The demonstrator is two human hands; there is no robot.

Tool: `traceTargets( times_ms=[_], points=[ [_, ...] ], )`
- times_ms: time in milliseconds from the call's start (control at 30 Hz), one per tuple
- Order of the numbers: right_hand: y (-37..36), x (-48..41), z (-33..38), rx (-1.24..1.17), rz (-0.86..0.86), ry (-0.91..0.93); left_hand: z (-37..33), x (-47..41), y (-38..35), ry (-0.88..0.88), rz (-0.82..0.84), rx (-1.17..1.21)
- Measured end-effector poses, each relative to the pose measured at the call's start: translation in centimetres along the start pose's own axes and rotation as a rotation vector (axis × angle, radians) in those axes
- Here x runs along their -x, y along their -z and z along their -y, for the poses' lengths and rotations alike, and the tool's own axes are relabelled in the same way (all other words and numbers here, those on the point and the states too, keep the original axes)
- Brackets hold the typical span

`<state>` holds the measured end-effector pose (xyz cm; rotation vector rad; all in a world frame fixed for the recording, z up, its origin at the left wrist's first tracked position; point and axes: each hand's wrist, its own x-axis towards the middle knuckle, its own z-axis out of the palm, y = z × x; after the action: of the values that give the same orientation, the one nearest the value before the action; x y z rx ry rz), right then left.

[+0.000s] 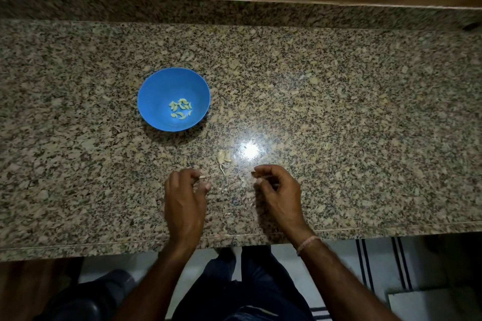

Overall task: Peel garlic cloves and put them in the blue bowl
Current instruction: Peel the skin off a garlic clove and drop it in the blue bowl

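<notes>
Just inside counter edge (78,246), left hand (185,198).

scraps (202,177) in hands (185,198) unclear (blurred), legs (260,281) cropped

Cloves (180,108) lie in the bowl (156,83); garlic piece (223,157), apparently unpeeled, sits nearer, rightward.

your forearms (156,281) bare to frame edge; thin pink band (307,243) on your right wrist; dark navy trousers (250,292).
</notes>
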<state>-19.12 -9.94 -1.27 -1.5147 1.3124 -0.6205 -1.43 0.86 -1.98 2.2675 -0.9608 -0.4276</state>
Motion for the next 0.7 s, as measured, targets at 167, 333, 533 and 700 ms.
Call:
traceTargets(
  times_ms=[167, 333, 533, 700],
  points=[
    [2.0, 0.8, -0.1, -0.029, -0.028, -0.013, -2.8, 2.8, -2.5, -0.181, 0.247, 0.053],
    [3.5, 2.0, -1.0, 0.01, -0.066, -0.024, -4.2, 1.3, -4.6, -0.25, 0.208, -0.003],
    [4.3, 0.8, -0.9, 0.127, -0.039, 0.085, -5.1, 0.5, -5.5, -0.221, 0.112, -0.036],
    [4.8, -3.1, -1.1, 0.422, 0.07, 0.194, -6.4, 1.0, -5.9, -0.106, 0.076, -0.026]
  ],
)
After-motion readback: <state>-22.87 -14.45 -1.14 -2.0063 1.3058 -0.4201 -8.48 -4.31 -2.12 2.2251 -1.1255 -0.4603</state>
